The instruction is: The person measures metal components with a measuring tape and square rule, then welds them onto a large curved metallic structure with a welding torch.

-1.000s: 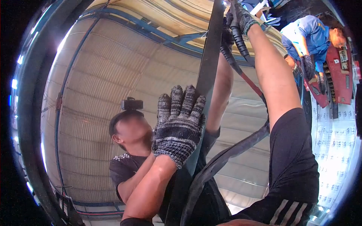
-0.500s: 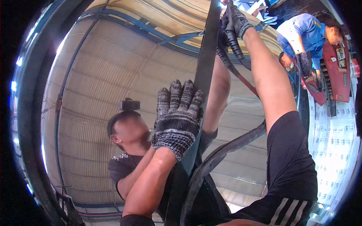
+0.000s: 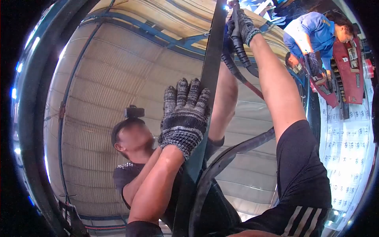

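Note:
My left hand (image 3: 184, 118), in a grey and black knitted glove, lies flat on a mirror-like sheet (image 3: 114, 71) with the fingers stretched upward. Beside it a long dark bar (image 3: 211, 59) runs up the view, its edge next to my little finger. At the top, my right hand (image 3: 246, 27), gloved alike, is wrapped round a torch-like tool (image 3: 235, 17) with a ribbed black hose (image 3: 241, 51). A small blue-white glare shows at the tool's tip, against the bar. The tip itself is partly lost in that glare. The sheet mirrors my arms and the tool.
A thick black sleeved cable (image 3: 233, 154) curves below my right arm. To the upper right, a person in a blue shirt (image 3: 316, 31) bends over dark red panels (image 3: 349, 71). A white sheet with printed marks (image 3: 343, 158) lies below them. A dark frame (image 3: 29, 118) edges the left side.
My right hand and the tool have shifted slightly left and up in the view. My left hand stays flat on the sheet, a little higher in the picture.

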A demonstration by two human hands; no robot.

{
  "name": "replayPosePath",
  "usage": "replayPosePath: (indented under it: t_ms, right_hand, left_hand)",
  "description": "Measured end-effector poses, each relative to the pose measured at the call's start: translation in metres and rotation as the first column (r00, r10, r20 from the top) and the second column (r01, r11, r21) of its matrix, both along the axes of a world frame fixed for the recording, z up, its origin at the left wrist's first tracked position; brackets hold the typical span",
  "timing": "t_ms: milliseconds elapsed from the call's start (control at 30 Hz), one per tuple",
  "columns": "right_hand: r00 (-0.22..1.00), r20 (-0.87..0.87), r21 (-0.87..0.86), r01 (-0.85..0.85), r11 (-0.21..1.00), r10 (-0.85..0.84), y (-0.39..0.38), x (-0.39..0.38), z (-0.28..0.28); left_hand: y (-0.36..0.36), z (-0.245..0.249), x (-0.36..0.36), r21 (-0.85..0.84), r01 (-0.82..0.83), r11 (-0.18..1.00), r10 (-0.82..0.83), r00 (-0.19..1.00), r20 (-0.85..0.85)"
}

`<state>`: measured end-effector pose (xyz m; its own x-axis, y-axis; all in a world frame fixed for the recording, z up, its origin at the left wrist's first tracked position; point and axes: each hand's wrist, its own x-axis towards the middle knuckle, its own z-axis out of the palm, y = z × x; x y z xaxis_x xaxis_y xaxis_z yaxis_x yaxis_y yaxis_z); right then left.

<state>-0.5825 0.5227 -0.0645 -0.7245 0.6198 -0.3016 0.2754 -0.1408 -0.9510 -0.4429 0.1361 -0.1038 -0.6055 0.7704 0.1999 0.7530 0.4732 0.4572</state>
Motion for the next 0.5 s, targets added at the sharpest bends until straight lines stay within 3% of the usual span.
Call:
replayPosePath:
  t_ms: [100,167,267,500]
  right_hand:
    - [1.000,-0.002,0.019,-0.025,0.999,0.026,-0.011,0.006,0.008]
    - [0.993,-0.107,-0.059,-0.051,0.997,0.045,-0.009,0.006,0.001]
    - [0.990,-0.086,-0.057,-0.119,0.991,0.114,-0.013,0.014,0.004]
    - [0.998,-0.063,-0.165,-0.010,0.986,0.000,-0.036,0.027,0.007]
  left_hand:
    - [-0.001,0.003,0.001,0.018,-0.008,1.000,0.008,1.000,-0.013]
    - [0.000,0.004,0.001,0.015,-0.007,1.000,0.007,1.000,-0.011]
    - [0.000,0.001,0.001,0.017,-0.008,1.000,0.009,1.000,-0.011]
    - [-0.002,0.001,0.001,0.007,-0.013,1.000,0.013,0.999,-0.031]
